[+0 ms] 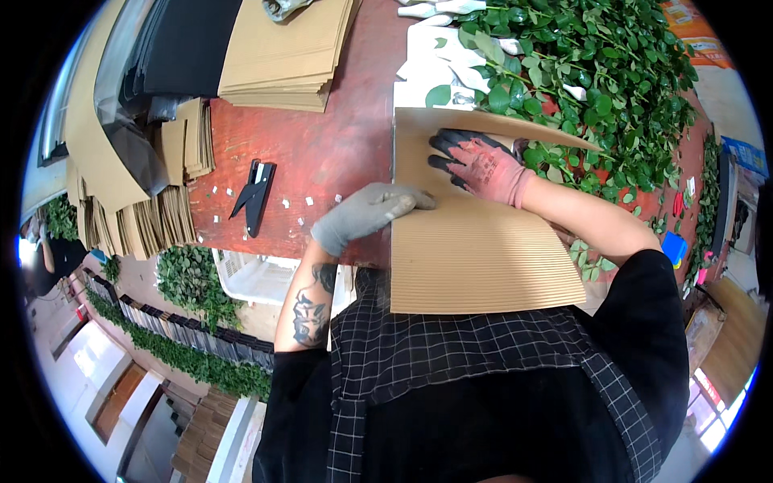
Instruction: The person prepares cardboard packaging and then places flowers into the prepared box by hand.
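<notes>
A sheet of brown corrugated cardboard (pixel 475 258) lies on the red table (pixel 338 145), its near end hanging over the table's edge toward my body. My left hand (pixel 366 213), in a grey glove, rests flat on the sheet's left edge. My right hand (pixel 483 165), in a pink and black glove, presses flat on the sheet's far part, fingers spread. The sheet's far right corner lies against a pile of green leafy stems (pixel 596 80).
A black clipper tool (pixel 254 195) lies on the table among small white scraps. Stacks of brown cardboard sheets (pixel 286 56) sit at the far side and at the left (pixel 161 193), beside black sheets (pixel 189 44). White paper (pixel 431 56) lies under the leaves.
</notes>
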Demonstrator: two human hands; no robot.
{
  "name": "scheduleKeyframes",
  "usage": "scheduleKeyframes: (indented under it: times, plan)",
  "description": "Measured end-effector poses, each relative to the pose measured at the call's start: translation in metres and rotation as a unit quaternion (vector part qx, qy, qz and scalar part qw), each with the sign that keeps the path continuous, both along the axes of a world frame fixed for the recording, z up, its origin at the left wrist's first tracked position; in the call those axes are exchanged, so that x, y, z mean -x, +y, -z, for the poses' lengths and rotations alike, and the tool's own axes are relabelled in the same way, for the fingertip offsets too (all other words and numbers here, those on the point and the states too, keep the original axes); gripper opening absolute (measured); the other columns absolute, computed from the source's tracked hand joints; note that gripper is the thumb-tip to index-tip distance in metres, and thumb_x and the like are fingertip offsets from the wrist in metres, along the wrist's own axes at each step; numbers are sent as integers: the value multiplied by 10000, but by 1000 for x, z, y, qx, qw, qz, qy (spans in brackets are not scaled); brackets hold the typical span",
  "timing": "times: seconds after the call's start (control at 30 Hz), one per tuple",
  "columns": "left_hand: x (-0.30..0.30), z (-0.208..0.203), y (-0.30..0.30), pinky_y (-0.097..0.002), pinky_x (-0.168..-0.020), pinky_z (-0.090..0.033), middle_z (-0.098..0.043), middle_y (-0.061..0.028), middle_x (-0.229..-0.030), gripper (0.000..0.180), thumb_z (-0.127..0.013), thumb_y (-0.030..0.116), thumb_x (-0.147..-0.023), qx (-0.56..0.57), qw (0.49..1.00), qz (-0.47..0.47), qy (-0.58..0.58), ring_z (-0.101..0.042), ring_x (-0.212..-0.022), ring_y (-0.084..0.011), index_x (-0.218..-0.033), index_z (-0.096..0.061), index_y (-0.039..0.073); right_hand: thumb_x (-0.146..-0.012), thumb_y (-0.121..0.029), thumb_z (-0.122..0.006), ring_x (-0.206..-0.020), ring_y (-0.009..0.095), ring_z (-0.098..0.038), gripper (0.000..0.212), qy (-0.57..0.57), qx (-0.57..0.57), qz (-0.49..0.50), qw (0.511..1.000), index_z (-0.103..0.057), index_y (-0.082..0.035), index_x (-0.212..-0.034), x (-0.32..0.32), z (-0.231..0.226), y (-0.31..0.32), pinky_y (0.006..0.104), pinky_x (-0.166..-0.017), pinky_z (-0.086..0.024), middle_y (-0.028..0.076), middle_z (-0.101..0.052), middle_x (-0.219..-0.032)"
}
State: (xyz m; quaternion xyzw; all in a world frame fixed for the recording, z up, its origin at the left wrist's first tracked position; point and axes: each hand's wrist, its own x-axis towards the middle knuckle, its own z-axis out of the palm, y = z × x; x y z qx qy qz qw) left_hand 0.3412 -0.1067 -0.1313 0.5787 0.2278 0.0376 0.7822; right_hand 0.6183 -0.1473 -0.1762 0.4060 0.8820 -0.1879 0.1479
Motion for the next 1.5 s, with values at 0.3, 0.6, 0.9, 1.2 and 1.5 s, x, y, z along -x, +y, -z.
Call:
scheduleKeyframes:
  times: [0.3, 0.6, 0.9, 1.2, 1.5]
  plan:
    - [-13, 22, 21, -273, -606, -524, -668, -112, -945, 482, -325, 386, -987, -96, 989, 52, 99, -624, -649, -177, -1111, -629, 33, -838, -246, -484, -1365, 312, -304, 561, 37, -42, -28, 998, -410, -150, -1385, 8, -22, 15, 430, -1112, -259, 161, -304, -1479]
    - [77, -56, 92, -414, -748, -501, -672, -170, -858, 371, -573, 408, -847, -415, 729, -380, 390, -642, -821, -360, -851, -673, 50, -867, -334, -529, -1207, 294, -500, 486, 155, 211, 80, 962, -509, -117, -1300, 19, -86, 34, 375, -1038, -373, 140, -517, -1317]
    - [272, -8, 173, -393, -953, -455, -576, -206, -1225, 783, -706, 508, -663, -347, 569, -329, 669, -575, -1116, -337, -1275, -501, 65, -809, -272, -618, -993, 270, -573, 435, 177, 180, 159, 954, -601, -123, -1217, 12, -171, 15, 336, -872, -451, 112, -606, -1170]
    - [290, -17, 170, -388, -1014, -402, -548, -243, -1259, 1004, -812, 462, -610, -382, 622, -377, 569, -519, -1186, -373, -1378, -358, 0, -803, -236, -628, -978, 261, -583, 464, 227, 187, 227, 929, -565, -10, -1204, 9, -166, 11, 336, -890, -443, 109, -628, -1154]
    - [42, -162, 33, -360, -763, -502, -512, -160, -1133, 899, -854, 293, -529, -526, 721, -421, 165, -546, -974, -272, -1278, -466, -18, -802, -277, -688, -1042, 258, -586, 590, 451, 142, 228, 851, -492, -72, -1320, 67, -232, 11, 358, -928, -443, 152, -587, -1189]
